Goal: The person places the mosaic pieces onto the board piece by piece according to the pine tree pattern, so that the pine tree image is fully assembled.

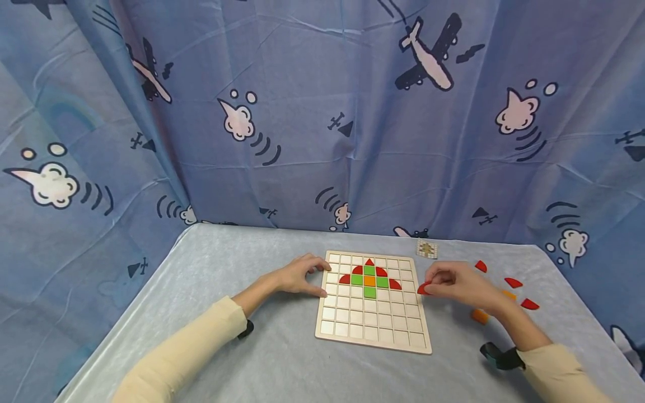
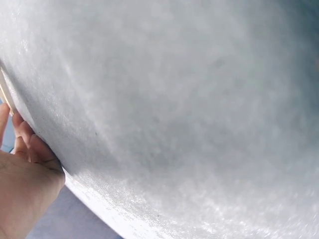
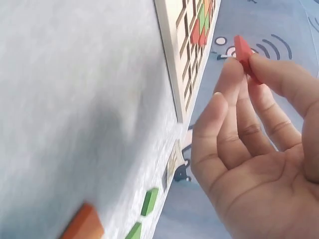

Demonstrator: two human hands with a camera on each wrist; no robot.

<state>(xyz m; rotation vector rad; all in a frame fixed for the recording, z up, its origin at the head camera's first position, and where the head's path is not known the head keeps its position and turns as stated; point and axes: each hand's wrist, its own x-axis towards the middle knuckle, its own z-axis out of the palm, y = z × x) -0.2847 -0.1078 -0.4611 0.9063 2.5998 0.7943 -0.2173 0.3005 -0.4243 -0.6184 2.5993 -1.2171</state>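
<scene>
Nearest us, a cream left sleeve (image 1: pixel 183 350) slants up to the left hand (image 1: pixel 297 275), its thumb and fingers spread wide, touching the left edge of the gridded board (image 1: pixel 355 331). On the board's upper half we see four green squares (image 1: pixel 356 279) around an orange square (image 1: pixel 370 281), with a red triangle (image 1: pixel 370 262) on top. Beyond the far right corner lies a small patterned card (image 1: pixel 427 248). At the right edge, the right hand (image 1: pixel 456 282) pinches a red piece (image 1: pixel 422 289) narrowly between thumb and finger. Farther right, we find loose orange pieces (image 1: pixel 480 317) and loose red pieces (image 1: pixel 529 304) near the forearm.
</scene>
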